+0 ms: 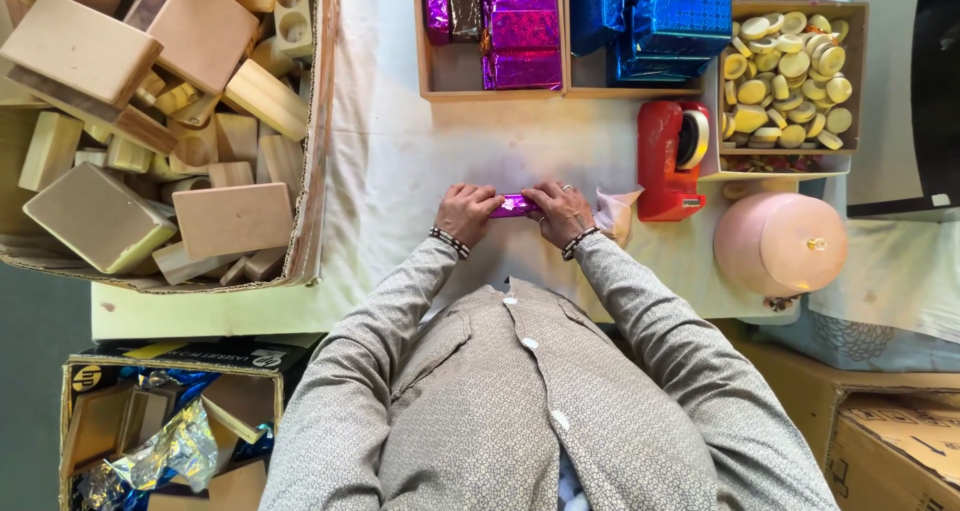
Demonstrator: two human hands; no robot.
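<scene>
Both my hands rest on a small block wrapped in shiny purple foil (515, 206), lying on the white cloth of the table (400, 161). My left hand (463, 214) grips its left end. My right hand (560, 211), with a ring on one finger, presses on its right end. Beaded bracelets sit on both wrists. Most of the block is hidden under my fingers.
A cardboard box of bare wooden blocks (150, 121) fills the left. At the back stand wooden trays with purple-wrapped (510, 31) and blue-wrapped blocks (670, 21) and yellow discs (790, 71). A red tape dispenser (670, 161) and a pink round lid (780, 243) are to the right.
</scene>
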